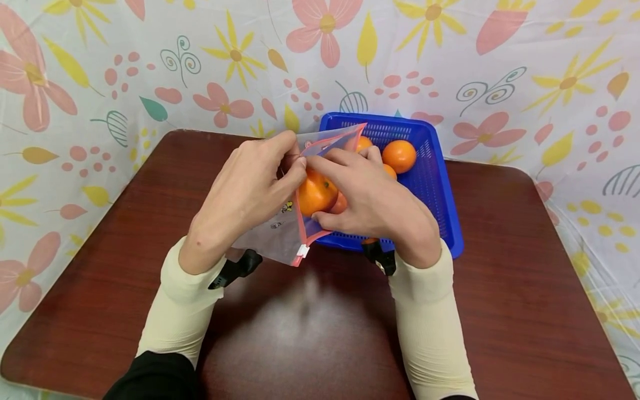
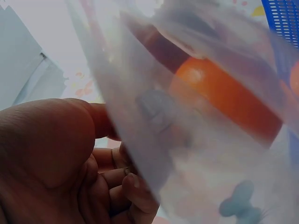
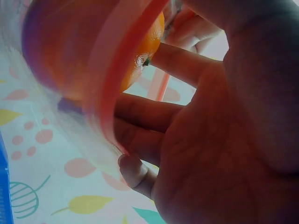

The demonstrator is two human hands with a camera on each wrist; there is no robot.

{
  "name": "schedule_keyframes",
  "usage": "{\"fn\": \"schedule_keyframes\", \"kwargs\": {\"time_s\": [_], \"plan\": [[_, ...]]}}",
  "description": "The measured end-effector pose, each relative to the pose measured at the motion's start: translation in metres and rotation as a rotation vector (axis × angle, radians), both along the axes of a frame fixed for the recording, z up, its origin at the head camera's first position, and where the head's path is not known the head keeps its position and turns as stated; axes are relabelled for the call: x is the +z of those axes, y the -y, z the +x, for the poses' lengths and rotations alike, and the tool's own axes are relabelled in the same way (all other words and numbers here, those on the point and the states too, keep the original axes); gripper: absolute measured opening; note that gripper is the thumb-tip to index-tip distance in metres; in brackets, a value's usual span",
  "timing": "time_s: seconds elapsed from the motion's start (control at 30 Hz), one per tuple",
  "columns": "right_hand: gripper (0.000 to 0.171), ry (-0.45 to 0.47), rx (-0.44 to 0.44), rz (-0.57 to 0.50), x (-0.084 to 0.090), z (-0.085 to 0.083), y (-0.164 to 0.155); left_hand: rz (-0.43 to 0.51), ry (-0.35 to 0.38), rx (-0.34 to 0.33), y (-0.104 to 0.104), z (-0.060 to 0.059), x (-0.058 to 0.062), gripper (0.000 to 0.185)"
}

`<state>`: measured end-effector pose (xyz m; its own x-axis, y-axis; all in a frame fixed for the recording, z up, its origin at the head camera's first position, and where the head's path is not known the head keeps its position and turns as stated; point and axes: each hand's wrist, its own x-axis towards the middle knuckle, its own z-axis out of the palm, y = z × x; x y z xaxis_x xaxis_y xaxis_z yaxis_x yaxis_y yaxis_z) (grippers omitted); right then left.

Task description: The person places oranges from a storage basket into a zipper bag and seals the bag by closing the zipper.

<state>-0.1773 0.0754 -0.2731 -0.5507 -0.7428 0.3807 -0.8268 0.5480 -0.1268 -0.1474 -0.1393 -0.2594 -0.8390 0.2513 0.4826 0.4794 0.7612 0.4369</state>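
Observation:
A clear slider zip bag [image 1: 275, 236] with red edging is held tilted between both hands, its white slider [image 1: 303, 251] hanging at the lower end. Thumb and fingertips of my left hand [image 1: 242, 186] pinch the bag's upper rim. My right hand [image 1: 375, 194] spans the mouth, fingers against the red edge [image 3: 106, 93] and thumb at the lower side. Just inside the mouth lies an orange [image 1: 315, 194] with its green stem end showing; its skin [image 2: 229, 98] also shows through the plastic in the left wrist view. Below it a second orange [image 1: 340, 204] is partly covered.
Behind the right hand stands a blue perforated basket [image 1: 452, 230] holding several oranges [image 1: 399, 156], partly hidden by bag and hand. Both rest on a dark brown table [image 1: 520, 266]. A flower-patterned sheet [image 1: 330, 72] hangs around the table's back and sides.

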Motion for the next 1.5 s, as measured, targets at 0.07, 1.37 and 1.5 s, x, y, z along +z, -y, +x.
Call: {"fn": "schedule_keyframes", "kwargs": {"time_s": [0.07, 1.37, 1.5], "plan": [[0.058, 0.009, -0.004, 0.012, 0.000, -0.001, 0.001, 0.001, -0.002, 0.004, 0.000, 0.000, 0.000, 0.016], [0.054, 0.062, -0.022, 0.070, -0.004, 0.008, 0.010, -0.005, 0.029, 0.004, 0.001, 0.001, -0.001, 0.016], [0.057, 0.053, -0.008, 0.070, -0.006, 0.007, 0.011, 0.001, 0.019, 0.009, 0.000, 0.002, 0.000, 0.016]]}}
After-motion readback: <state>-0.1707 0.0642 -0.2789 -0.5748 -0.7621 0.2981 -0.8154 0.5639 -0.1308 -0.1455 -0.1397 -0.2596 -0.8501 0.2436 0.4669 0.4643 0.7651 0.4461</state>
